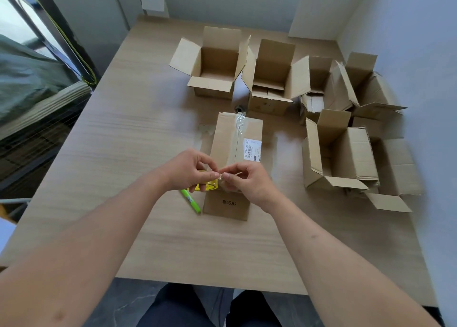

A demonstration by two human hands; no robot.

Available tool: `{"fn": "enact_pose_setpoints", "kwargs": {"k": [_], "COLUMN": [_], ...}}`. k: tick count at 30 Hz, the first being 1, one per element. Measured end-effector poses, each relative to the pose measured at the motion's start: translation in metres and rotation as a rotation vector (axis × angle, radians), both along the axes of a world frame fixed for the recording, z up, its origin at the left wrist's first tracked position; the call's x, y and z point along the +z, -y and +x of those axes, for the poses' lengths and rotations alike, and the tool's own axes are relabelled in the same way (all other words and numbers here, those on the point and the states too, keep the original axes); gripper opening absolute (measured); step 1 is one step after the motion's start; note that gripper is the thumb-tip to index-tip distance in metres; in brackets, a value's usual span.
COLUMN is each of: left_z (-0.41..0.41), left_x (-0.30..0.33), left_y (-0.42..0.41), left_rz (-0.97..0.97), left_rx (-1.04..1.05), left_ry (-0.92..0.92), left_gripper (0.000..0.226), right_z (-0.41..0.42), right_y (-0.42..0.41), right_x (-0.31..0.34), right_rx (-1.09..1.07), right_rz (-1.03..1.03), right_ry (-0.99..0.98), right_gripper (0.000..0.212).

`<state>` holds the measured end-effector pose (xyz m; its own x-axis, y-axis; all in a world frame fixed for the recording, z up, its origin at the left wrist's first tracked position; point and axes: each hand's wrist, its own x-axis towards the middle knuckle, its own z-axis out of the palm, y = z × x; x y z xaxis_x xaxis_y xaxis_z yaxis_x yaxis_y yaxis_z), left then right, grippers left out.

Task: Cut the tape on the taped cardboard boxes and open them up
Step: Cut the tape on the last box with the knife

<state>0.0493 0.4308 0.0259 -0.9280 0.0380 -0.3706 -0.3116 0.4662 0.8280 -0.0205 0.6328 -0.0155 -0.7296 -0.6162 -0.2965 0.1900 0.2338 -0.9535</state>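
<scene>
A wide wooden table (123, 134) carries everything. Across its far and right side stand several opened boxes (215, 67), flaps splayed, apparently dealt with already. In the middle, nearer the person, lies the one taped box (235, 153), flaps closed, with clear tape (238, 126) running lengthwise along its top seam and a white barcode label (252, 149) beside the seam. Both hands meet over its near end: the left hand (190, 171) and right hand (247, 181) have thumb and forefinger fingers (226, 176) drawn narrow, pinching what looks like a strip of clear tape between them; a yellow sticker (206, 186) shows under the left hand, though whether it clings to the tape or the box is unclear. A green cutter pen (190, 200) lies on the table just beside the box, untouched. The step seems to be peeling loose tape away. To do it well, keep the pull low and along the seam so the tape lifts whole without tearing cardboard, and steady the box so it does not slide toward the cutter.
</scene>
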Motion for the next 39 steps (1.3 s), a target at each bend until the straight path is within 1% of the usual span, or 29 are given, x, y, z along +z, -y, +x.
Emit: {"fn": "enact_pose_setpoints", "kwargs": {"k": [3,7,9,10,12,14,15,16,18,19,20,22,23,24,25,27,29,31,32,33,36,37,39], "left_z": [0.0,-0.003,-0.005,-0.006,-0.006,-0.008,-0.01,-0.013,-0.015,-0.015,-0.014,-0.013,-0.012,-0.011,-0.011,-0.01,-0.011,-0.012,-0.012,-0.011,-0.011,-0.01,-0.011], "left_x": [-0.001,-0.003,-0.002,-0.001,0.001,0.001,0.0,0.0,-0.003,-0.005,-0.007,-0.01,-0.012,-0.015,-0.017,-0.022,-0.03,-0.039,-0.042,-0.043,-0.042,-0.043,-0.046], "left_y": [-0.002,-0.009,-0.013,-0.015,-0.018,-0.018,-0.016,-0.014,-0.008,-0.006,-0.005,-0.004,-0.003,0.0,0.003,0.012,0.019,0.024,0.025,0.024,0.022,0.023,0.027], "left_rz": [-0.035,-0.072,-0.053,-0.035,-0.058,-0.152,-0.219,-0.299,-0.46,-0.491,-0.471,-0.348,-0.327,-0.37,-0.454,-0.616,-0.681,-0.745,-0.751,-0.724,-0.549,-0.52,-0.546], "left_rx": [0.023,0.043,0.021,-0.012,-0.115,-0.176,-0.172,-0.156,-0.135,-0.136,-0.14,-0.156,-0.176,-0.193,-0.196,-0.142,-0.093,-0.101,-0.116,-0.136,-0.19,-0.202,-0.217], "left_ry": [-0.008,-0.021,0.024,0.069,0.142,0.164,0.165,0.161,0.132,0.113,0.103,0.123,0.142,0.146,0.136,0.112,0.104,0.119,0.121,0.128,0.185,0.2,0.187], "left_gripper": [0.008,0.01,0.009,0.013,0.025,0.037,0.042,0.045,0.04,0.038,0.037,0.03,0.03,0.031,0.032,0.038,0.05,0.065,0.072,0.074,0.056,0.056,0.06], "right_z": [0.004,0.004,0.003,0.002,0.001,0.001,0.001,0.001,0.0,0.0,0.0,-0.001,-0.001,0.0,0.0,0.003,0.006,0.008,0.009,0.01,0.012,0.013,0.016], "right_y": [0.002,-0.002,-0.007,-0.01,-0.014,-0.018,-0.019,-0.02,-0.02,-0.02,-0.021,-0.026,-0.029,-0.031,-0.032,-0.03,-0.025,-0.022,-0.022,-0.023,-0.028,-0.029,-0.03], "right_x": [0.003,0.007,0.004,0.001,-0.006,-0.011,-0.012,-0.013,-0.012,-0.012,-0.012,-0.013,-0.014,-0.015,-0.016,-0.015,-0.016,-0.018,-0.019,-0.021,-0.025,-0.025,-0.029], "right_rx": [-0.062,-0.218,-0.269,-0.282,-0.286,-0.294,-0.314,-0.337,-0.357,-0.364,-0.384,-0.437,-0.451,-0.457,-0.459,-0.449,-0.458,-0.481,-0.494,-0.506,-0.528,-0.527,-0.541], "right_rz": [-0.028,-0.022,0.03,0.067,0.145,0.194,0.209,0.219,0.232,0.239,0.249,0.283,0.302,0.316,0.326,0.345,0.353,0.36,0.37,0.38,0.38,0.377,0.373], "right_ry": [0.058,0.124,0.102,0.08,0.027,0.0,-0.001,0.002,0.002,-0.006,-0.013,-0.029,-0.038,-0.045,-0.053,-0.082,-0.106,-0.122,-0.134,-0.144,-0.148,-0.146,-0.147], "right_gripper": [0.011,0.017,0.008,0.005,0.009,0.013,0.014,0.015,0.015,0.015,0.014,0.014,0.014,0.014,0.013,0.014,0.018,0.018,0.018,0.017,0.016,0.016,0.016]}}
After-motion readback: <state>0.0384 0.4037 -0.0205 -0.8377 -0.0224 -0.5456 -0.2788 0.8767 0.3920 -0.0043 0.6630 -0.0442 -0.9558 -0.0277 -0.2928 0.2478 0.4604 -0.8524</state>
